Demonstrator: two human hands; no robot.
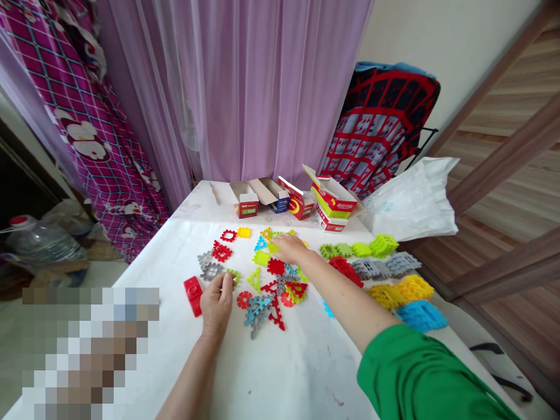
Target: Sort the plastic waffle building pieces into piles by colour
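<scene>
My left hand (pixel 217 306) pinches a small green notched building piece (pixel 235 274) between thumb and fingers. It is just right of a red plastic block (pixel 193 296) and in front of grey notched pieces (pixel 212 270). My right hand (pixel 289 248) reaches across the table, fingers stretched over the far loose pieces, beside a yellow-green triangle (pixel 273 247) and a blue triangle (pixel 261 243); its fingertips are partly hidden. Between the hands lie a yellow-green square (pixel 261 258), a red square (pixel 275 266), a green triangle (pixel 254 279), red wheels (pixel 244 300) and a pile of triangles (pixel 259 309).
Open small cartons (pixel 248 209) line the white table's (pixel 306 361) back edge, stacked at the right (pixel 335 201). Sorted rows of green (pixel 361 249), grey (pixel 371 269), yellow (pixel 415 287) and blue pieces (pixel 422 315) lie right. A white bag (pixel 411 201) stands behind them.
</scene>
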